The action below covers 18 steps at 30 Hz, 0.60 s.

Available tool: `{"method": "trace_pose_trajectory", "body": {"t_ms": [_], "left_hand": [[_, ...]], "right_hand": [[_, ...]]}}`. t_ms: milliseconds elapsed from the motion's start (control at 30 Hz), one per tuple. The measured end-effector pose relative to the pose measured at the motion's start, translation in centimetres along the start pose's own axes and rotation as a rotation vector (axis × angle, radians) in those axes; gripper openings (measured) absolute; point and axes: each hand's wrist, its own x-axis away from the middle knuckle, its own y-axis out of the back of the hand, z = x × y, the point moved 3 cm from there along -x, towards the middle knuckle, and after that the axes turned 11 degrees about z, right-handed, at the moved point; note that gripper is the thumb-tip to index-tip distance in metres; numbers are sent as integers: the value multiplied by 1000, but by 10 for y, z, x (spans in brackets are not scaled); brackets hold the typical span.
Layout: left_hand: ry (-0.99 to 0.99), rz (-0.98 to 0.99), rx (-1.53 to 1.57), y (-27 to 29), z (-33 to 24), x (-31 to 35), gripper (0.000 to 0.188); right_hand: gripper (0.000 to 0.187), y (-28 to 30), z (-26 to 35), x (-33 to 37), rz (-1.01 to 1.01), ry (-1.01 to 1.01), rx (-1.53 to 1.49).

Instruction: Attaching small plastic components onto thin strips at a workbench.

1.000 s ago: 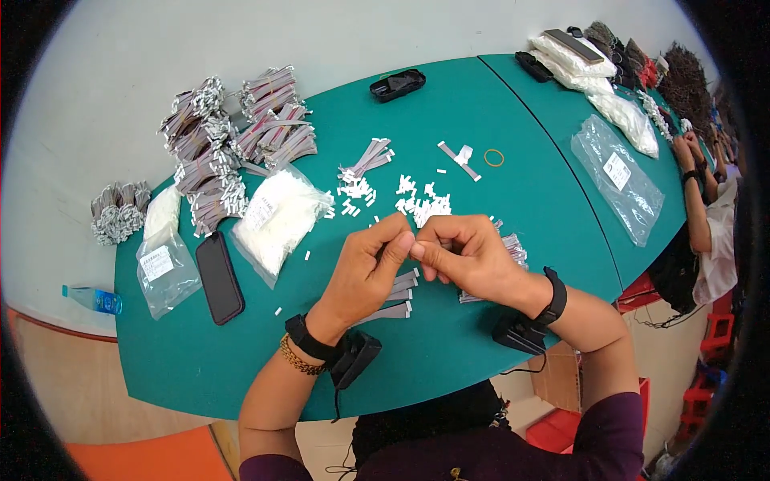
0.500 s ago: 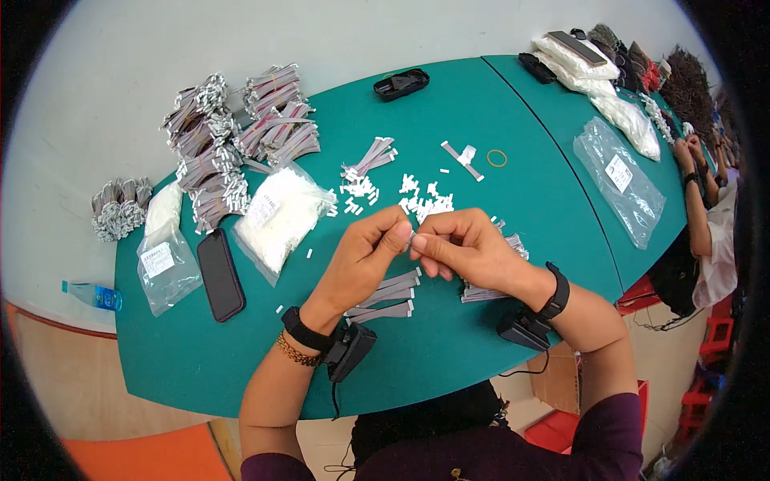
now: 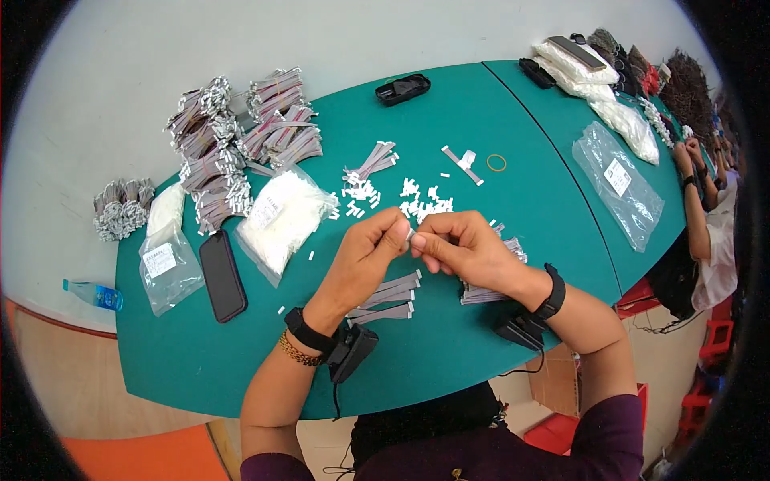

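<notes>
Over the middle of the table my left hand [image 3: 370, 247] and my right hand [image 3: 468, 250] meet at the fingertips. Both pinch a small grey-white connector [image 3: 411, 236], mostly covered by the fingers. Whether a cable is attached to it cannot be seen. Just beyond the hands lie loose white connector housings [image 3: 425, 207] in small heaps. Flat grey ribbon cables [image 3: 389, 297] with white ends are spread below my left hand, and more ribbon cables [image 3: 485, 293] lie partly under my right hand.
Bundled ribbon cables [image 3: 212, 156] are piled at the far left. Near them are a bag of white housings [image 3: 281, 216], a phone [image 3: 222, 276] and a bottle [image 3: 95, 295]. A rubber band [image 3: 496, 163] and plastic bag [image 3: 618, 184] lie right. Another person's arm [image 3: 696, 208] rests at the right edge.
Both hands keep their pinch at nearly the same place. The whole view has shifted very slightly; the things on the table lie as before.
</notes>
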Motion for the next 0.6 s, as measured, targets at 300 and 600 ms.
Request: {"method": "trace_pose_trajectory", "body": {"t_ms": [300,600], "left_hand": [[14,46,50,12,0,-2,16],[19,-39,70,14,1,1,9]], "right_hand": [[18,5,4,-3,29,45,83],[13,30,8,-2,-207,61,-347]]}}
